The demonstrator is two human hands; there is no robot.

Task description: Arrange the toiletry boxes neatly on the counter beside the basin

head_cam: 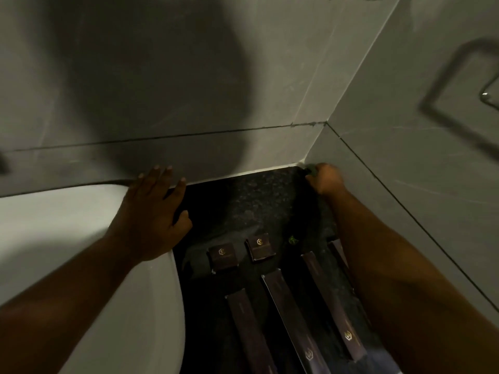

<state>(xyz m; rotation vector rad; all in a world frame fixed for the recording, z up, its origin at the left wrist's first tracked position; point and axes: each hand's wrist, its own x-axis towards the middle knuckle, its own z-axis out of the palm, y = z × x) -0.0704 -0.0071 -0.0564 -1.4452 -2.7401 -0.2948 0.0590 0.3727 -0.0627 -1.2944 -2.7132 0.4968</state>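
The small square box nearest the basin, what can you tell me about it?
The small box is dark brown, looks like cardboard, with a gold emblem printed on its top face. It lies flat on the dark speckled counter, turned slightly askew, closed as far as can be seen. A matching second small box lies just to its right, apart from it. Neither hand touches it; the left hand rests on the white basin rim behind it.

Two small square dark-brown boxes, the left [223, 255] and the right [260, 247], lie flat side by side on the black speckled counter [243, 195], gold logos up. Nearer the camera, four long narrow boxes [290, 317] lie roughly parallel, apart, beside the white basin [81, 238].
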